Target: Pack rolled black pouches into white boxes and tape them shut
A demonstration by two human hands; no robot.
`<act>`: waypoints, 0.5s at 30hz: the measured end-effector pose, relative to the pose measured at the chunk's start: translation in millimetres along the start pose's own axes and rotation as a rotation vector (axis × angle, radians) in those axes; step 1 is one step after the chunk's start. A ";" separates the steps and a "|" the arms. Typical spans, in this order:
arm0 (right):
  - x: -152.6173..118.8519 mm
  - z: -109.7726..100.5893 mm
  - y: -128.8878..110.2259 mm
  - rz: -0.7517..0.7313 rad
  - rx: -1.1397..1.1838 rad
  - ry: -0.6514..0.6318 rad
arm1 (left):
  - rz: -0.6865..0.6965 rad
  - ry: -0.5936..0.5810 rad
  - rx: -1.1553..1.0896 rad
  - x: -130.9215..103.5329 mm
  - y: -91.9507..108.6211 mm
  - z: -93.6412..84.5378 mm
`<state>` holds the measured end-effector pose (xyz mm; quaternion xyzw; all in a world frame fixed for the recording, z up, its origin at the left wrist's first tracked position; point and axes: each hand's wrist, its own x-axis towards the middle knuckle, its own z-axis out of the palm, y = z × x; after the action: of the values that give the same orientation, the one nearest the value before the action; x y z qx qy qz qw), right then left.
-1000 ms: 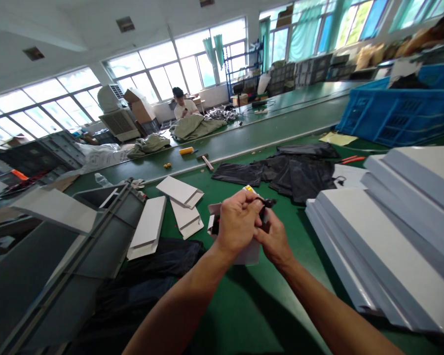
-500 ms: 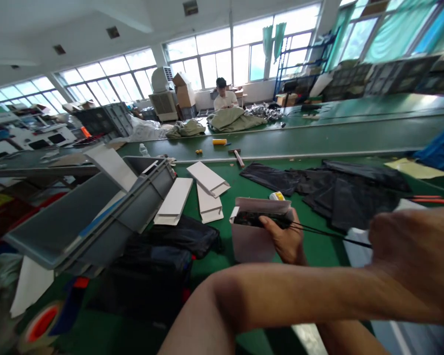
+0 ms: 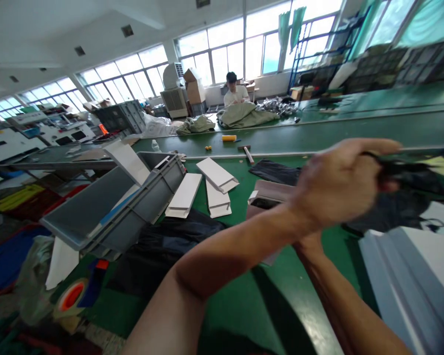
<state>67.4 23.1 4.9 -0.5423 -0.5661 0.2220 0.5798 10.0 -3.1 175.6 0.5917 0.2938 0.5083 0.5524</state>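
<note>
My left hand (image 3: 340, 185) reaches across to the right at the end of an outstretched arm, its fingers closed on a blurred black bundle (image 3: 410, 172) that sticks out to the right. What the bundle is cannot be made out. Under that forearm stands an open white cardboard box (image 3: 268, 190), partly hidden, with a black item (image 3: 265, 203) inside. My right hand (image 3: 308, 242) is at the right side of the box, gripping it; the left forearm covers most of its fingers.
Flat white boxes (image 3: 183, 196) lie beside a tilted grey crate (image 3: 133, 217). Black pouches (image 3: 170, 246) are in front of it, more at the right behind a stack of white boxes (image 3: 403, 266). A hammer (image 3: 247, 155) and a tape roll (image 3: 72, 298) lie around. Another person (image 3: 236, 91) sits beyond.
My left hand has risen and moved left from the far right edge; a black bundle now shows in it instead of taut black cords. The view has shifted, and the forearm now covers the box partly.
</note>
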 end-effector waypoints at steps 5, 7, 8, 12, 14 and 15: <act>3.9 4.2 -0.1 0.066 0.060 0.016 | -0.073 0.078 -0.336 -29.1 4.8 -89.1; 2.3 5.7 -1.1 0.061 0.075 0.002 | -0.072 0.125 -0.368 -43.6 -7.9 -109.7; 1.6 5.7 -1.5 0.052 0.075 -0.003 | -0.077 0.152 -0.354 -50.7 -14.0 -116.1; 0.7 2.6 -1.5 0.027 0.061 -0.020 | -0.105 0.255 -0.236 -70.6 -30.4 -123.9; 0.8 1.4 -1.0 0.023 0.060 -0.027 | -0.110 0.292 -0.189 -73.9 -35.2 -123.1; 0.6 1.0 -0.8 0.019 0.063 -0.030 | -0.106 0.304 -0.170 -74.2 -37.3 -122.6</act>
<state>66.3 23.8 5.7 -0.5256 -0.5622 0.2534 0.5860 -118.6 -18.9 103.9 0.4428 0.3610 0.5850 0.5756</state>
